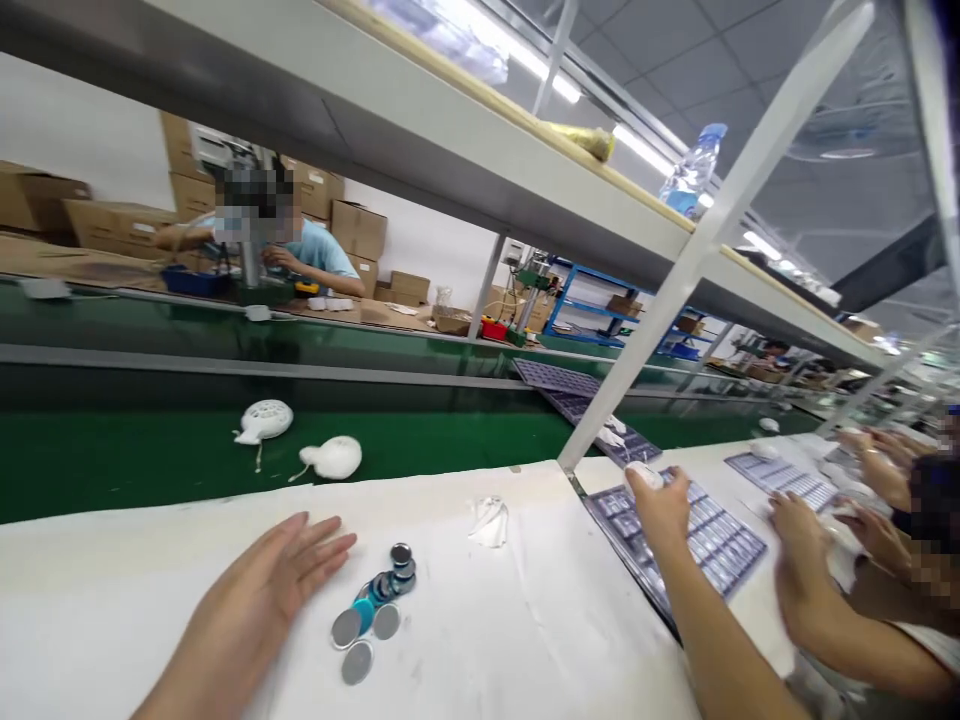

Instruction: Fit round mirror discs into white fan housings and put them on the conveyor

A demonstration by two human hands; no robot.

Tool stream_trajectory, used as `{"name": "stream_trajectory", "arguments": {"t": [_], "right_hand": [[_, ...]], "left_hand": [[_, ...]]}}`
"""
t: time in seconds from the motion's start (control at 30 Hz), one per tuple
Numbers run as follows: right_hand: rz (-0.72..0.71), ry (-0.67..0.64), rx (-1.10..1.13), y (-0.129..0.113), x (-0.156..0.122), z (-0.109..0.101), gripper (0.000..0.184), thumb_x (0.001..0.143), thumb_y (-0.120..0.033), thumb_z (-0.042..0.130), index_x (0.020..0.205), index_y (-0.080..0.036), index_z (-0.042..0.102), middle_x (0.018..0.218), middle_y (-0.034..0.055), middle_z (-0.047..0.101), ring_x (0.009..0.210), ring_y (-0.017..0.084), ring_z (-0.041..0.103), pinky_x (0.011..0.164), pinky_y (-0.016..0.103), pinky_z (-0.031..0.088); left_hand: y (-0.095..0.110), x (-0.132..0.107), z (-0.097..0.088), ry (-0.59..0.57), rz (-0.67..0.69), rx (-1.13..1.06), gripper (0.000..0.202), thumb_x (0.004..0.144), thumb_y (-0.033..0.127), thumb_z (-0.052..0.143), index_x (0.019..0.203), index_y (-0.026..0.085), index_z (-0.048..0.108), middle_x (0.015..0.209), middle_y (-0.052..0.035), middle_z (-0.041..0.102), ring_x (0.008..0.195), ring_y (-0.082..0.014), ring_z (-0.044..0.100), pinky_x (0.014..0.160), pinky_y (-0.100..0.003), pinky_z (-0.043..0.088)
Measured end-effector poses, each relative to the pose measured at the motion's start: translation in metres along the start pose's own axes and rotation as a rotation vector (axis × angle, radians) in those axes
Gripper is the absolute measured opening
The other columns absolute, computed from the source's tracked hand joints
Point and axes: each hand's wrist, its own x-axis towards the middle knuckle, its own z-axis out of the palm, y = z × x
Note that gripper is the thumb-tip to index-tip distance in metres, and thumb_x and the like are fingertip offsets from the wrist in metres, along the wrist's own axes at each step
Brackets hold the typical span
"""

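The loose row of round silver metal discs (379,605) lies on the white bench (525,640) just right of the open, flat left hand (277,580), stretching diagonally away from it, while the right hand (664,510), well apart, grips a small white piece (645,473) above a dark tray (712,545).

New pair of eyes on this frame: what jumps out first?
First, the cluster of shiny round discs on the white table, right beside the open left hand. Next, the right hand, which pinches a small white part over a dark tray. Behind them, two white shells lie on the green belt.
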Motion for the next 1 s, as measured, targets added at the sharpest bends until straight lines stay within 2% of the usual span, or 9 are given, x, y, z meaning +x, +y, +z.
{"name": "stream_trajectory", "arguments": {"t": [0.13,0.2,0.3,0.43,0.5,0.57,0.7,0.87,1.0], "right_hand": [[-0.209,-0.372,0.309,-0.024,-0.117,0.030,0.073,0.079,-0.051,0.066,0.141,-0.022,0.040,0.110,0.0071,0.068,0.096,0.028,0.068,0.082,0.039,0.055],[-0.360,-0.776,0.638,-0.042,-0.182,0.045,0.087,0.073,-0.046,0.074,0.146,-0.025,0.030,0.115,0.0079,0.065,0.098,0.027,0.067,0.085,0.039,0.054],[-0.495,-1.110,0.669,-0.068,-0.242,0.063,0.090,0.072,-0.034,0.079,0.147,-0.031,0.030,0.127,0.0067,0.059,0.110,0.026,0.061,0.094,0.038,0.049],[-0.740,-1.108,0.466,-0.075,-0.227,0.082,0.031,0.093,-0.021,0.049,0.118,-0.025,0.065,0.105,0.0066,0.065,0.097,0.022,0.062,0.086,0.036,0.050],[-0.817,-1.123,0.367,-0.069,-0.204,0.090,0.034,0.092,-0.013,0.044,0.100,-0.025,0.075,0.090,0.0064,0.064,0.088,0.022,0.062,0.082,0.037,0.049],[-0.916,-1.191,0.237,-0.063,-0.191,0.096,0.037,0.089,-0.009,0.048,0.103,-0.029,0.076,0.090,0.0063,0.062,0.089,0.024,0.059,0.081,0.039,0.048],[-1.124,-1.167,-0.015,-0.057,-0.194,0.103,0.041,0.088,-0.006,0.052,0.108,-0.033,0.074,0.093,0.0065,0.058,0.090,0.025,0.054,0.076,0.037,0.044],[-1.069,-1.179,0.084,-0.061,-0.201,0.102,0.025,0.093,-0.014,0.051,0.095,-0.022,0.074,0.086,0.0059,0.059,0.083,0.021,0.057,0.074,0.033,0.044],[-0.905,-1.241,0.271,-0.065,-0.210,0.077,0.028,0.103,-0.030,0.037,0.095,-0.020,0.062,0.068,-0.0007,0.057,0.063,0.014,0.054,0.064,0.027,0.043]], "left_hand": [[-0.011,-0.025,0.004,-0.216,-0.008,0.183,0.039,0.087,0.048,0.061,0.113,0.020,0.061,0.099,-0.0096,0.073,0.081,-0.0238,0.068,0.072,-0.034,0.055],[-0.015,-0.040,0.010,-0.400,-0.115,0.114,0.041,0.089,0.049,0.056,0.116,0.019,0.061,0.096,-0.0106,0.073,0.076,-0.0238,0.066,0.069,-0.035,0.053],[-0.017,-0.055,0.017,-0.480,-0.198,-0.133,0.036,0.092,0.045,0.053,0.118,0.022,0.062,0.096,-0.0077,0.072,0.073,-0.0217,0.064,0.074,-0.038,0.052],[-0.012,-0.050,0.014,-0.320,-0.205,-0.198,0.033,0.090,0.046,0.055,0.100,0.017,0.067,0.069,-0.0066,0.069,0.051,-0.0170,0.054,0.055,-0.031,0.045],[-0.009,-0.043,0.010,-0.248,-0.188,-0.202,0.037,0.088,0.048,0.055,0.101,0.014,0.066,0.075,-0.0102,0.071,0.047,-0.0149,0.050,0.051,-0.029,0.042],[-0.008,-0.038,0.009,-0.204,-0.179,-0.207,0.041,0.086,0.051,0.058,0.102,0.015,0.065,0.081,-0.0104,0.072,0.044,-0.0122,0.047,0.046,-0.027,0.037],[-0.012,-0.036,0.008,-0.183,-0.200,-0.155,0.042,0.081,0.058,0.061,0.085,0.017,0.064,0.068,-0.0040,0.065,0.045,-0.0112,0.043,0.042,-0.023,0.028],[-0.012,-0.043,0.011,-0.270,-0.155,-0.057,0.039,0.087,0.058,0.053,0.080,0.020,0.059,0.056,0.0005,0.057,0.049,-0.0123,0.041,0.055,-0.026,0.039],[-0.012,-0.048,0.014,-0.271,-0.066,-0.013,0.033,0.089,0.055,0.053,0.101,0.024,0.058,0.066,0.0010,0.062,0.055,-0.0140,0.046,0.060,-0.028,0.041]]}}
